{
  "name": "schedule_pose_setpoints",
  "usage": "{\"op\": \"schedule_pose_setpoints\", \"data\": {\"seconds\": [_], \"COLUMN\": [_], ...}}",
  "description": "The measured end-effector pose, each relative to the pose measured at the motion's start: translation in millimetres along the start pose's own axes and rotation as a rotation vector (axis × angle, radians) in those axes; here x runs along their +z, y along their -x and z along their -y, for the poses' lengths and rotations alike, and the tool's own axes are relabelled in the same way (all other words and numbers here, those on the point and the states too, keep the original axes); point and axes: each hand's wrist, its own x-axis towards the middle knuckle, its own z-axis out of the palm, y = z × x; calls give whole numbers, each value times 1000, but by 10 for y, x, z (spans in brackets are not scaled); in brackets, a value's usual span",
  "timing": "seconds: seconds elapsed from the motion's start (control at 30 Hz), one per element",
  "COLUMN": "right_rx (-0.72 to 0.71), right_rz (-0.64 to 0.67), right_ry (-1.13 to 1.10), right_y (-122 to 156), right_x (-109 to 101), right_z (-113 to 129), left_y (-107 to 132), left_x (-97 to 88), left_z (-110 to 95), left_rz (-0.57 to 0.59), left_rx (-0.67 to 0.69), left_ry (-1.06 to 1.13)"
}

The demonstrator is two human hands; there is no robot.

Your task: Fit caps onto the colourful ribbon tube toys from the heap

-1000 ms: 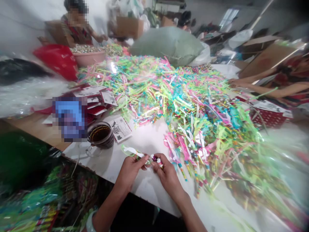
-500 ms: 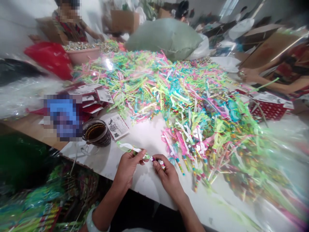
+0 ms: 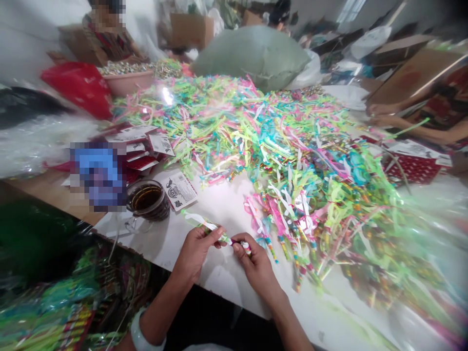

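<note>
My left hand (image 3: 193,251) pinches a green and white plastic toy (image 3: 199,220) with a flat strip that sticks out to the upper left. Close beside it, my right hand (image 3: 255,261) is closed around a short, multicoloured striped stick (image 3: 246,247). The two pieces meet between my fingertips; whether they are joined I cannot tell. Both hands are just above the white table (image 3: 219,207) near its front edge. A small group of pink, white and striped toys (image 3: 265,222) lies to the right of my hands.
A glass mug of dark liquid (image 3: 148,200) stands left of my hands, beside a printed card (image 3: 180,191). A large heap of colourful plastic toys (image 3: 234,117) spreads behind, before a big green sack (image 3: 252,53). Other people sit at the far left and right.
The whole view has shifted slightly. My hands keep the same hold, the toy and stick still end to end. At the far left, the other person's outstretched arm has drawn back.
</note>
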Motion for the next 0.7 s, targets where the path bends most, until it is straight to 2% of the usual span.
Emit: {"op": "schedule_pose_setpoints", "data": {"seconds": [0.13, 0.23, 0.3, 0.37, 0.43, 0.47, 0.5, 0.53, 0.57, 0.6, 0.63, 0.7], "right_rx": [-117, -140, -111, -93, -115, -133, -157, -186, -219, -260, -300, -358], "right_rz": [-81, -112, -99, -118, -293, -456, -647, -834, -986, -1079, -1109, -1010], "right_ry": [112, 126, 126, 157, 232, 293, 369, 453, 537, 612, 666, 689], "right_y": [-21, 1, 32, 61, 74, 73, 66, 54, 36, 15, -10, -61], "right_x": [63, 126, 98, -36, -277, -423, -572, -711, -826, -907, -948, -906], "right_z": [-12, -46, -43, -5, 56, 87, 114, 133, 142, 139, 123, 55], "left_y": [23, 53, 70, 51, -55, -153, -283, -443, -628, -828, -1032, -1405], "left_x": [14, 24, 48, 90, 144, 171, 196, 219, 239, 257, 271, 286], "left_z": [39, 61, 32, -43, -148, -202, -254, -301, -342, -379, -411, -463], "left_rz": [-37, -38, 1, 74, 148, 147, 119, 30, -80, -196, -297, -399], "left_rx": [21, 34, 14, -14, 22, 96, 198, 335, 482, 586, 624, 588], "left_ry": [54, 47, 25, -20, -141, -240, -363, -498, -652, -808, -954, -1209]}}
